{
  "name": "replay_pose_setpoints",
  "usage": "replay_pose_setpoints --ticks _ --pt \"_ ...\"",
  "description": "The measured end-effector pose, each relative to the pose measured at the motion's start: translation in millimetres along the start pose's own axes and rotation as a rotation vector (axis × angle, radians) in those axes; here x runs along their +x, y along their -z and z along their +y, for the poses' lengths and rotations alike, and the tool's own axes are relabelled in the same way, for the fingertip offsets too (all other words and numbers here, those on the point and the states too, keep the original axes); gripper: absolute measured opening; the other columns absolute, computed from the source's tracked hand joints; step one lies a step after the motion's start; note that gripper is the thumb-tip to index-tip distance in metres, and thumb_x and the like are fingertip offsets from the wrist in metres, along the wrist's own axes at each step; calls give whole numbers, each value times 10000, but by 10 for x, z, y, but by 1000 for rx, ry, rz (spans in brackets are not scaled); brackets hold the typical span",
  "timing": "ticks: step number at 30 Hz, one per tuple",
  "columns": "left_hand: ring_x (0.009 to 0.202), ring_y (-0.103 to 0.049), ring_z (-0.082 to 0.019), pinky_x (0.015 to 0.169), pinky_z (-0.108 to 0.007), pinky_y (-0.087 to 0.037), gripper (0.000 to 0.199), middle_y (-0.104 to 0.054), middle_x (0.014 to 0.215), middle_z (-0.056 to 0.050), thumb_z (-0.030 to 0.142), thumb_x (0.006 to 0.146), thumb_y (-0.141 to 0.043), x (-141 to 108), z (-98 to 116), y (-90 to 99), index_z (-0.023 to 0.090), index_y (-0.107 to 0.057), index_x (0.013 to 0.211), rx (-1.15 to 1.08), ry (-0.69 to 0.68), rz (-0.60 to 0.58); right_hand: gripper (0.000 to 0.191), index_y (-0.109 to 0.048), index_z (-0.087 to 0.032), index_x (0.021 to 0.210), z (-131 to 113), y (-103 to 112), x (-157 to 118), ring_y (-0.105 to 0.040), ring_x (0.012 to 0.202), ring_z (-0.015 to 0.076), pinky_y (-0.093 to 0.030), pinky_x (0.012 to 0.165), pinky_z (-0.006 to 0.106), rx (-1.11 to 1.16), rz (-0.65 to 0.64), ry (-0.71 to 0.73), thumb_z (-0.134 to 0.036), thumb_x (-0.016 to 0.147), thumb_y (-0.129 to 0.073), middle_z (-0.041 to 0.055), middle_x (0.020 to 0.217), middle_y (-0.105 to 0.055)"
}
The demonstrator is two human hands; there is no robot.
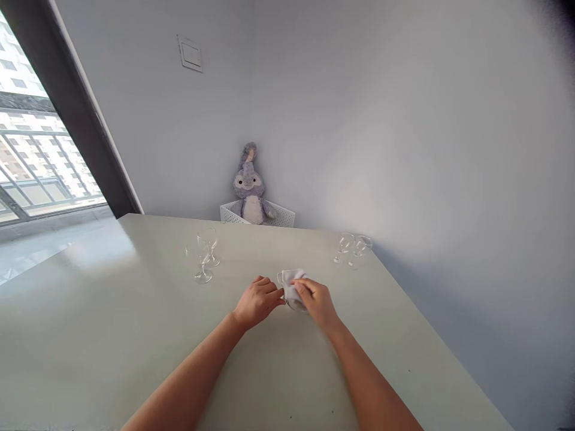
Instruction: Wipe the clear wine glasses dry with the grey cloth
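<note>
Forearms [191,374] stretch over the pale table [112,335], and the right hand [318,299] pinches soft-looking white cloth [293,291] against clear glassware [296,306], mid-table! The left hand [260,301], half-curled, meets its left edge, grip unclear. Likely light, slick, brittle: best steadied gently by its sides.

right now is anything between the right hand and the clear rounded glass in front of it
Yes, the white fabric cloth: the right hand pinches it over the clear rounded glass, whose curved near edge shows. The left hand is at the cloth's left side. Nothing else visible stands between.
</note>
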State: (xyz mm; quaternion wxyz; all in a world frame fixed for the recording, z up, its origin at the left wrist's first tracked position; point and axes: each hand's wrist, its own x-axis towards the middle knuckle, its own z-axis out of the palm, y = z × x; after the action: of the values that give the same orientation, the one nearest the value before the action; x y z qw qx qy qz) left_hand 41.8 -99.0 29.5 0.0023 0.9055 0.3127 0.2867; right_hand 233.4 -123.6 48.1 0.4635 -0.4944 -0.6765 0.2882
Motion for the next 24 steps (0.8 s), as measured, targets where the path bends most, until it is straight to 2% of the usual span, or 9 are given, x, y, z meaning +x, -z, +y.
replay_pose_setpoints --ticks 3,5,7,10,14,17,21,24 --pt "681 -489 -160 669 -293 -338 281 -585 678 -39 378 854 -410 2 49 -36 213 -596 985 -22 64 55 389 -670 -136 772 104 32 58 -583 632 188 -436 588 291 514 21 -344 -496 745 -524 40 686 -653" --pt "664 -492 -152 665 -285 -353 308 -586 675 -31 384 857 -402 0 84 -81 220 -571 1056 -73 153 82 357 -645 -146 718 158 -38 77 -580 599 182 -444 562 291 795 154 -505 -496 704 -573 25 629 -638" --pt "652 -499 -145 668 -280 -368 340 -588 680 -22 389 858 -397 -3 126 -136 232 -533 1126 -125 245 114 327 -629 -170 731 182 -152 72 -601 650 203 -470 583 310 986 290 -595 -491 697 -580 26 663 -650" --pt "687 -518 -152 688 -280 -381 378 -594 720 -20 390 850 -408 -13 185 -214 247 -488 1190 -183 356 136 340 -618 -195 843 153 -307 35 -618 799 232 -496 665 353 1161 329 -593 -501 747 -507 44 821 -672" --pt "667 -520 -146 640 -264 -396 414 -585 776 -20 372 840 -407 -25 227 -281 252 -444 1234 -294 545 113 356 -590 -205 952 70 -407 -29 -591 929 235 -488 747 379 1163 260 -476 -487 795 -439 54 993 -644" --pt "683 -525 -142 648 -271 -417 443 -583 849 -23 350 840 -394 -25 242 -304 250 -380 1271 -398 637 121 303 -593 -214 935 33 -444 -74 -579 939 203 -478 771 336 1101 212 -396 -449 805 -452 35 993 -635" --pt "746 -533 -154 708 -319 -441 478 -544 986 -67 365 853 -362 -6 280 -315 218 -305 1305 -475 659 178 254 -586 -222 958 2 -478 -122 -574 901 171 -469 747 273 992 164 -341 -395 786 -515 17 970 -628" --pt "958 -507 -194 833 -374 -415 489 -450 1163 -115 373 865 -336 16 305 -329 214 -264 1321 -530 603 247 315 -563 -211 1027 -30 -513 -149 -574 860 172 -469 705 266 846 114 -306 -406 787 -508 38 973 -623"
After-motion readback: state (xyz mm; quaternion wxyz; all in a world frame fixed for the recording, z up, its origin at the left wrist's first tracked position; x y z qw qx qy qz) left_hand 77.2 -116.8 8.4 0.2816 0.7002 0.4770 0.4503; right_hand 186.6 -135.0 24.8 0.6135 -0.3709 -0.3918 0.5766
